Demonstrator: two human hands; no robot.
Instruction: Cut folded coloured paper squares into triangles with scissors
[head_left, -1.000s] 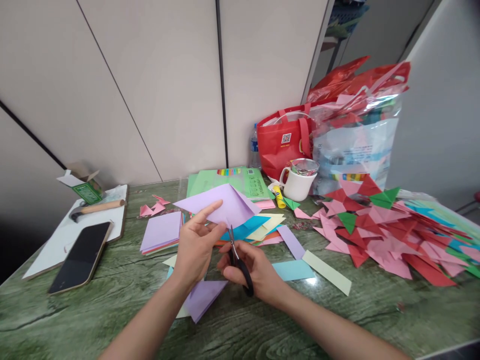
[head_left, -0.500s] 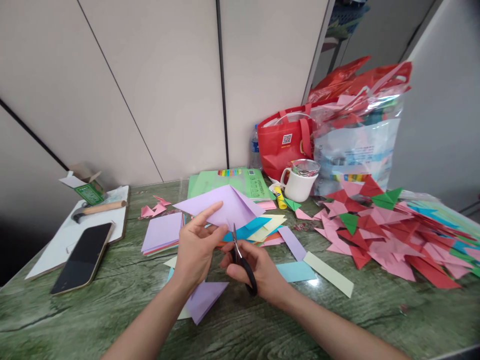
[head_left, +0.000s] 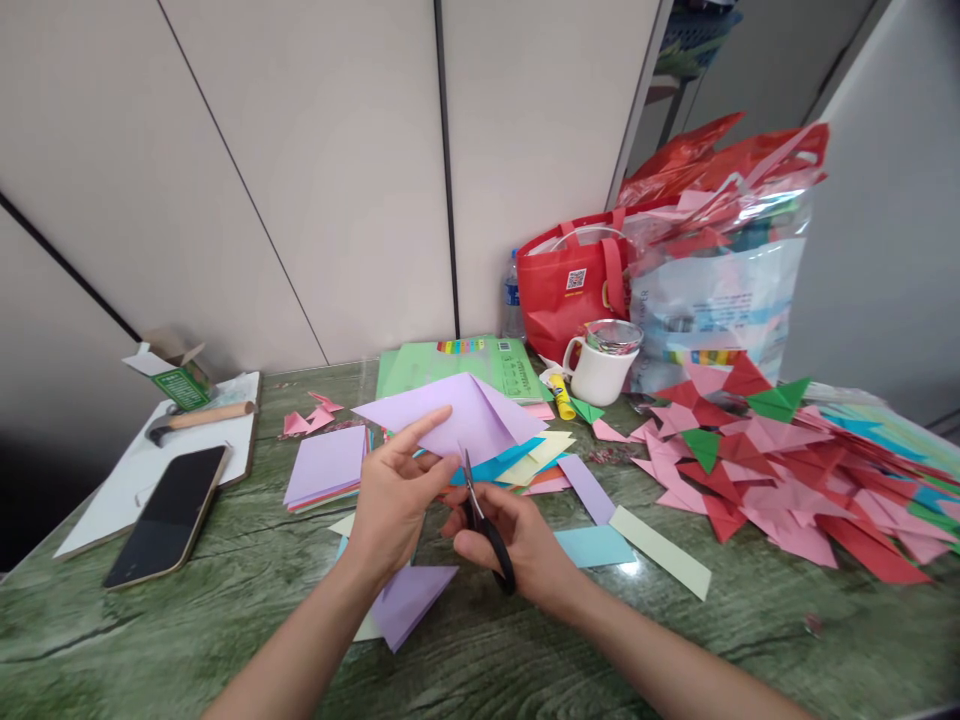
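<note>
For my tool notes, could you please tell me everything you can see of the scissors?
The scissors have slim, shiny, metal-looking blades and black, plastic-looking handles, partly hidden by the right grip holding them. Raised above the table, they slant, tips pointing forward, at the near edge of the lilac paper; whether the blades are cutting it is unclear.

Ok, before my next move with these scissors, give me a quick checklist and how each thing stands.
1. Left hand holding the folded lilac paper sheet: ok.
2. Right hand gripping the black-handled metal scissors: ok.
3. Left fingers well away from the blades: not ok, the thumb tip is close beside them.
4. Blade tips touching the paper: cannot tell.
5. White handled mug clear of both hands: ok.
6. Black rectangular phone clear of both hands: ok.
</note>
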